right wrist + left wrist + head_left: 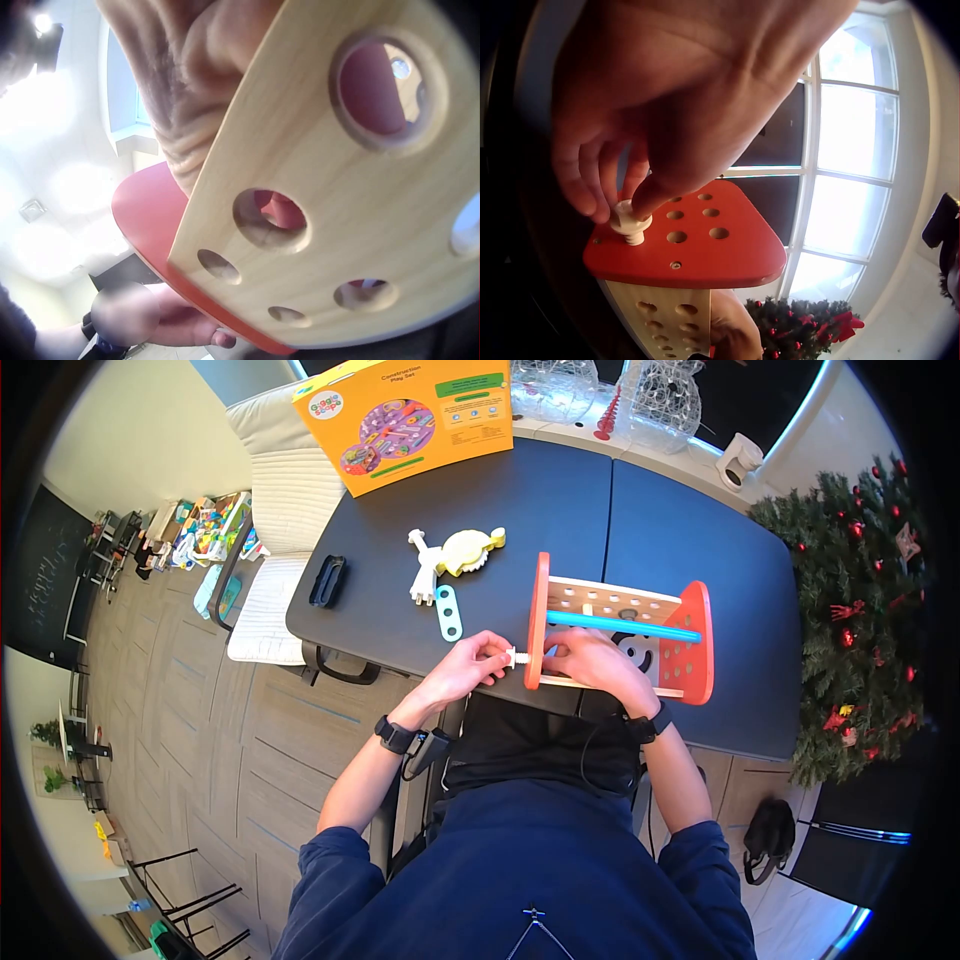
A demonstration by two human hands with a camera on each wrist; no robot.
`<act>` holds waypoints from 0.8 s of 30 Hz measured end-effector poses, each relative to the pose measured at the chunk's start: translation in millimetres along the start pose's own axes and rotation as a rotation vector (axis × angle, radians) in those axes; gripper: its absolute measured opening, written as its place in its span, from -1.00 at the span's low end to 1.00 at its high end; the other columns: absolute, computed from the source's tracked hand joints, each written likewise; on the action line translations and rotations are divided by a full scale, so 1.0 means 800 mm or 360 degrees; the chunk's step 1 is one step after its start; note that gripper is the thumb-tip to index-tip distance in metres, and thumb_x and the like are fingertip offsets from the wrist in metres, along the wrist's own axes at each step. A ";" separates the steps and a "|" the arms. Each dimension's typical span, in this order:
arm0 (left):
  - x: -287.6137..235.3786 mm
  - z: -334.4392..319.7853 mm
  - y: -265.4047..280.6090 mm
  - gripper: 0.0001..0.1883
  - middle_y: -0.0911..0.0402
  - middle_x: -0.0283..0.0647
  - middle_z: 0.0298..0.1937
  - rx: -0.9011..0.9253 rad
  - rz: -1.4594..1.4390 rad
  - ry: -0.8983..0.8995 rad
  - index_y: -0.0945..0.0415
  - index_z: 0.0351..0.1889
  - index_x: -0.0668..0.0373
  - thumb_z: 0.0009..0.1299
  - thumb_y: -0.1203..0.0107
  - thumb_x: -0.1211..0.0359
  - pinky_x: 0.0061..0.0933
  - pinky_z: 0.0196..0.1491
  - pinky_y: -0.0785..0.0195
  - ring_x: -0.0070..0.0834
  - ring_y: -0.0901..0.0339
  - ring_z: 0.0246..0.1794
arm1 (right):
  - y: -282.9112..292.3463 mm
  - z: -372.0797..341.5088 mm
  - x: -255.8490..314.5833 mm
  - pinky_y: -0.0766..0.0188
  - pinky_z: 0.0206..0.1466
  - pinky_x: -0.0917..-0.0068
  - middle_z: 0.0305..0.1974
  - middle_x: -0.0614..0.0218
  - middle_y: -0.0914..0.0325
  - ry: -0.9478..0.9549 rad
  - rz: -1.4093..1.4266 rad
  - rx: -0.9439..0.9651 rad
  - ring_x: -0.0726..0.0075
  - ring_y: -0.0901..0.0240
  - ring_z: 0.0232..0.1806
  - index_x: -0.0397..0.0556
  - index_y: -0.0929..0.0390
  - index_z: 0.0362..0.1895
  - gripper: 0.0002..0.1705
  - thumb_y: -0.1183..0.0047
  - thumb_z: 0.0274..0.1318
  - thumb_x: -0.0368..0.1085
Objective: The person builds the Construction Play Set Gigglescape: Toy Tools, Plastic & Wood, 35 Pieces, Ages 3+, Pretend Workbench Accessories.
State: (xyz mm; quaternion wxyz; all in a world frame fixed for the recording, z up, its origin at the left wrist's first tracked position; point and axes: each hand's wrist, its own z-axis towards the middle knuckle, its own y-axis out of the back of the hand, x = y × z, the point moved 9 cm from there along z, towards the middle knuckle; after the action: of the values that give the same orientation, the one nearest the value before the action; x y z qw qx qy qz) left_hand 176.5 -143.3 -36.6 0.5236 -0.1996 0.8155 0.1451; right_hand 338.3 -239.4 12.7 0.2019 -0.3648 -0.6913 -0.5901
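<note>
My left hand (468, 666) pinches a white plastic bolt (632, 222) by its head between thumb and fingers. The bolt's threaded end points into the red end panel (705, 255) of a wooden toy toolbox, right at the panel's surface. My right hand (592, 660) reaches inside the toolbox, its fingertips close behind that same panel; I cannot tell what they hold. In the right wrist view the holed wooden side panel (315, 165) covers the fingers. A blue rod (625, 626) runs between the two red ends as a handle.
Left of the toolbox lie a mint strip with holes (448, 613), a white plastic piece (424, 568) and a yellow saw-like piece (466, 550). A black tray (328, 581) sits near the table's left edge. An orange box (410, 422) stands at the back; a decorated tree (850, 620) is at right.
</note>
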 end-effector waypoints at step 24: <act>0.016 0.007 0.004 -0.68 -0.70 -0.45 -0.15 -0.0006 -0.0023 0.0146 -0.62 0.09 0.15 0.72 -0.10 0.09 -0.63 -0.15 -0.47 -0.73 -0.59 -0.20 | 0.000 0.000 0.001 -0.56 -0.13 0.17 -0.37 0.07 -0.75 0.0037 -0.0030 0.0001 0.01 -0.73 -0.27 -0.14 -0.77 0.07 -0.62 -0.26 0.31 -0.15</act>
State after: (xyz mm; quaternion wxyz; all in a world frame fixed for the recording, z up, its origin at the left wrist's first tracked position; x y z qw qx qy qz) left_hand 174.9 -140.2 -50.6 0.4862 -0.2129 0.8369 0.1336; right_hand 337.6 -238.9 12.9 0.2044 -0.3514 -0.6924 -0.5961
